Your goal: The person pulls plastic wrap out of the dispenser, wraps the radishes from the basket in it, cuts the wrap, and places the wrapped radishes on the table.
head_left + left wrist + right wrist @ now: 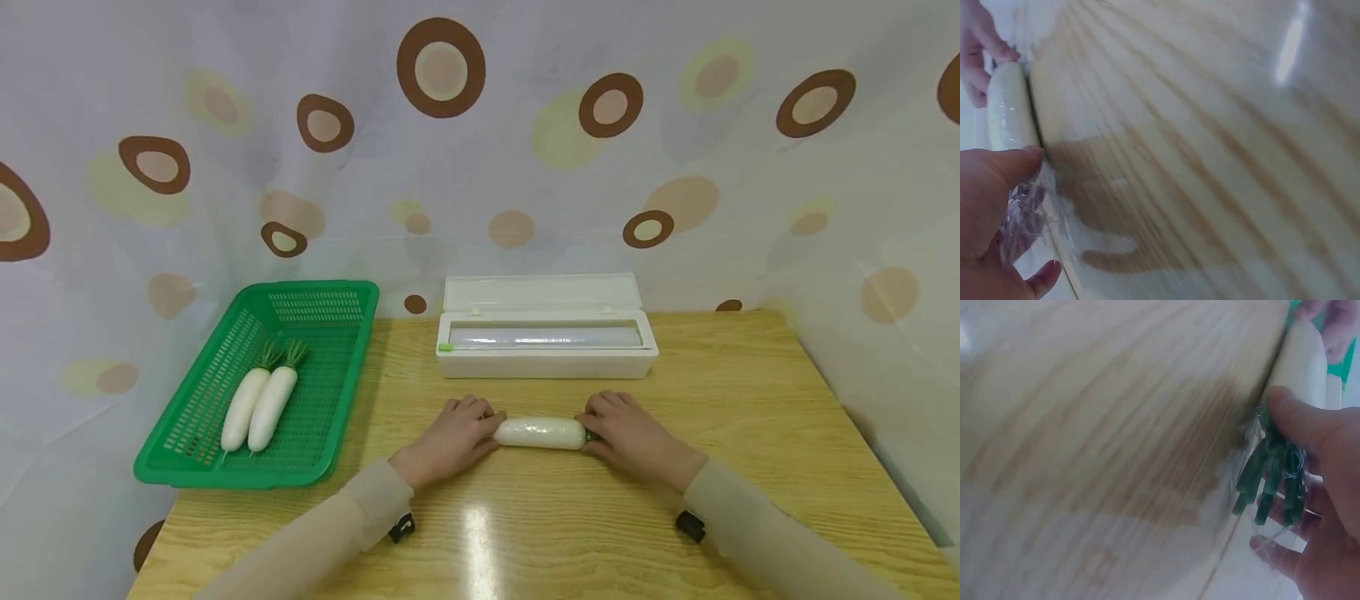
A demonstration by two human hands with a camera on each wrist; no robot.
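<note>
A white radish lies crosswise on the wooden table, wrapped in shiny clear cling film. At its left end my left hand pinches the tip, the thumb lying along the film. Loose, crumpled film bunches under that hand's fingers in the left wrist view. My right hand grips the leafy end, thumb pressed where the root meets the cut green stems. Those stems show through film in the right wrist view, with the fingers curled beneath and beside them.
Behind the radish stands a white cling film dispenser, lid raised, with a film roll inside and a green slider at its left. At left, a green basket holds two unwrapped radishes. A patterned curtain closes off the back.
</note>
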